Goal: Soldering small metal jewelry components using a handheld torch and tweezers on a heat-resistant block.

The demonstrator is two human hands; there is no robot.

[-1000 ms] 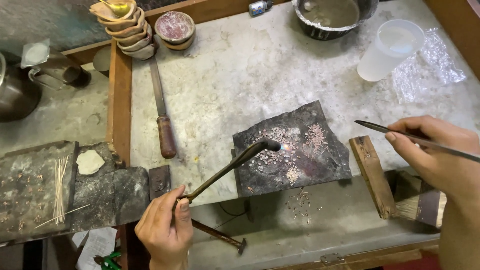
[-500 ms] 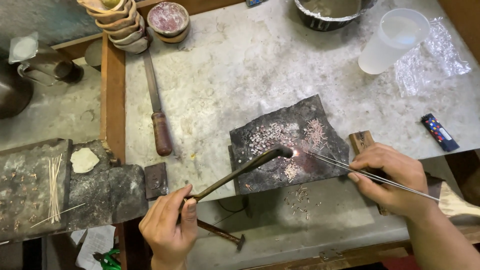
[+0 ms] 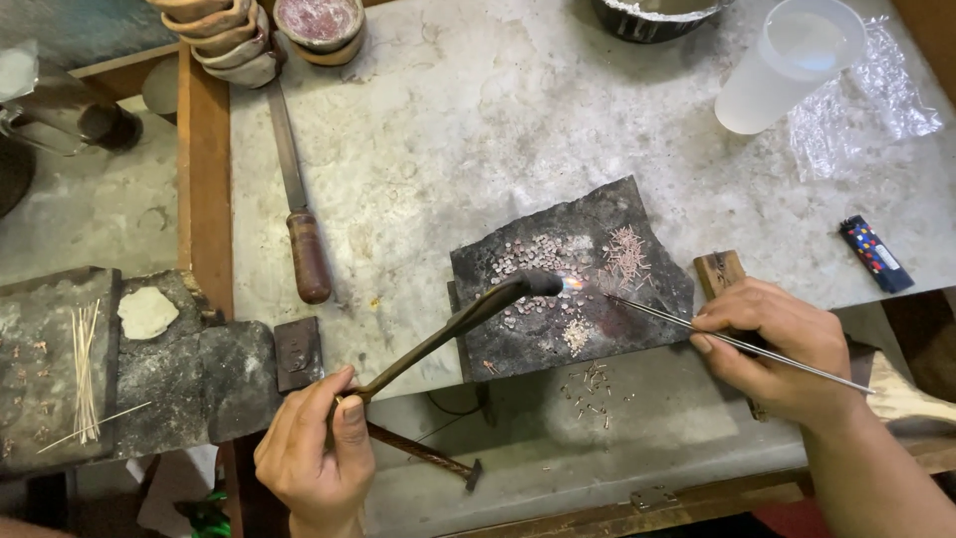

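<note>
Small metal bits lay on the charred block at desk centre, under the torch flame: heating seemed underway. Left hand at seven o'clock clenched the torch; right hand at three pinched long tweezers. Next likely needs steady aim.

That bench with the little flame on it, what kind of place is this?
Probably a jeweller's or metalsmith's workshop. The left hand aims a torch at tiny metal pieces on a charred block, while the right hand steadies long tweezers.
</note>
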